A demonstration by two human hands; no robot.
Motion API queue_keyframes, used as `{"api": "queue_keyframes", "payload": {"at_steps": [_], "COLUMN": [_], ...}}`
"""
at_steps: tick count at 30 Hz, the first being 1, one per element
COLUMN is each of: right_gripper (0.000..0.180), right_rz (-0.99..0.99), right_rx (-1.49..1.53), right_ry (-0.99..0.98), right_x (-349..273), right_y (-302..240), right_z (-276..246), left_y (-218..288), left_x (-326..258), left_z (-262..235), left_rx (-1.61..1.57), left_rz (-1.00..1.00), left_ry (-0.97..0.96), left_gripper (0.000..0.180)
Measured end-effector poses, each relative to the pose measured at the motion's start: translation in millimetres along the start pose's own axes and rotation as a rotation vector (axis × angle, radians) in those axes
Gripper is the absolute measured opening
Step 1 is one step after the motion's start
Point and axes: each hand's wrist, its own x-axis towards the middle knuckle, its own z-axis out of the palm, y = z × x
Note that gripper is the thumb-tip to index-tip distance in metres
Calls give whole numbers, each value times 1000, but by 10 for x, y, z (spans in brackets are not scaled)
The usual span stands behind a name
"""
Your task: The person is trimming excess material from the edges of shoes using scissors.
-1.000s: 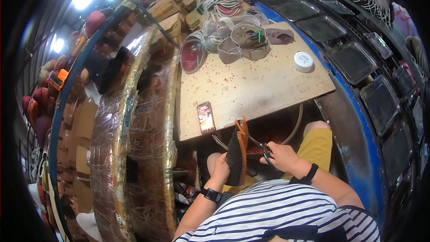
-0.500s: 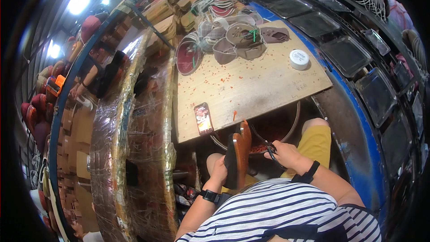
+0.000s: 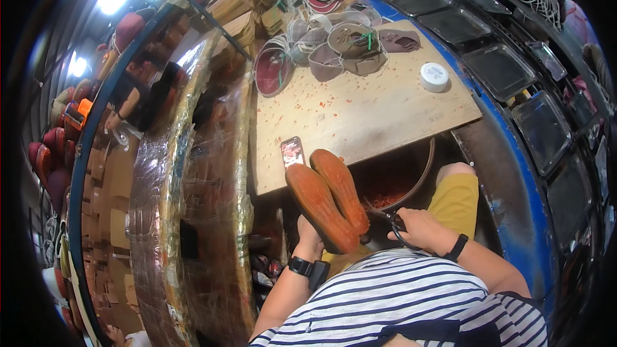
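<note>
Shoes (image 3: 315, 199), one pair, orange soles up, at the tabletop's (image 3: 385, 115) near edge; left hand (image 3: 309, 235) holding their near end, fingers hidden; probably light, soles bendy, grippy, uppers softer; best hold, both heels together; right hand (image 3: 421, 229) holding scissors (image 3: 394, 223).
</note>
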Motion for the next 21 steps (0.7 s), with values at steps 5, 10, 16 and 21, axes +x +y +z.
{"api": "queue_keyframes", "payload": {"at_steps": [5, 10, 16, 21], "right_gripper": [55, 55, 53, 54], "right_rz": [-70, -17, -99, -29], "right_rx": [-81, -140, 77, -39], "right_ry": [12, -41, -81, -84], "right_x": [-14, 7, -54, -25], "right_y": [49, 41, 51, 20], "right_z": [110, 53, 74, -43], "left_y": [-67, 36, 89, -215], "left_x": [16, -171, -290, 36], "left_z": [76, 428, 674, 383], "left_rx": [-2, -99, 22, -162], "left_rz": [-23, -30, -6, -43], "left_ry": [-73, 5, 128, 68], "left_gripper": [26, 24, 15, 14]}}
